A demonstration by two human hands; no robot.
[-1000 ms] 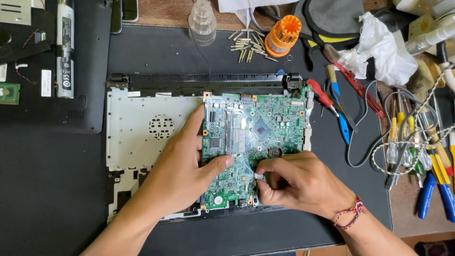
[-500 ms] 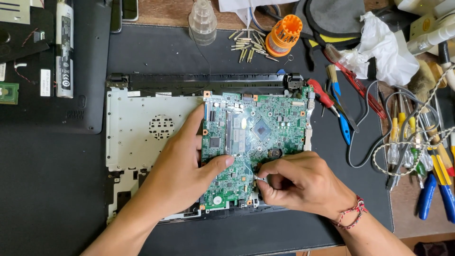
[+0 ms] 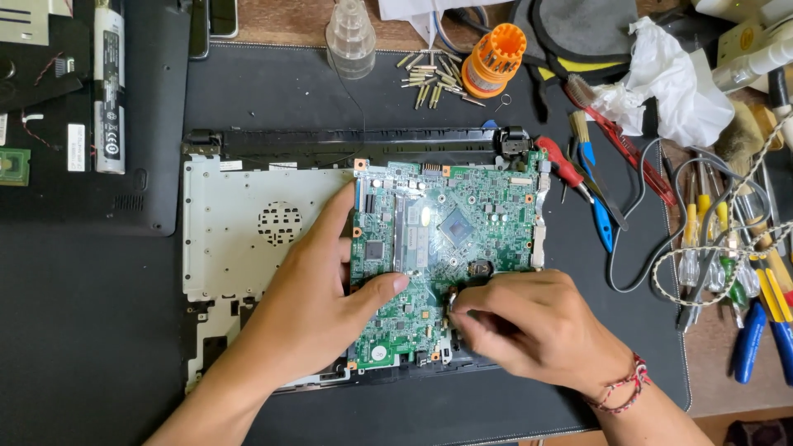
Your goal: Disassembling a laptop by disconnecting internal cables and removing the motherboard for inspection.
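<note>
A green motherboard (image 3: 462, 223) lies in the open laptop chassis (image 3: 248, 223) on a black mat. My left hand (image 3: 318, 297) grips the board's left edge, with the fingers along the side and the thumb pressed on top near the middle. At the board's lower middle, my right hand (image 3: 529, 326) pinches a small silvery part (image 3: 453, 299) between fingertips. What that part is stays too small to tell. A red thread bracelet circles my right wrist.
The laptop's black bottom cover (image 3: 124, 124) lies at the left. At the back stand a clear bottle (image 3: 350, 37), loose screwdriver bits (image 3: 429, 74) and an orange bit holder (image 3: 494, 59). Pliers, screwdrivers (image 3: 743, 281), cables and a crumpled white cloth (image 3: 669, 78) crowd the right side.
Both hands stay nearly in place; my right fingertips have shifted slightly at the board's lower middle.
</note>
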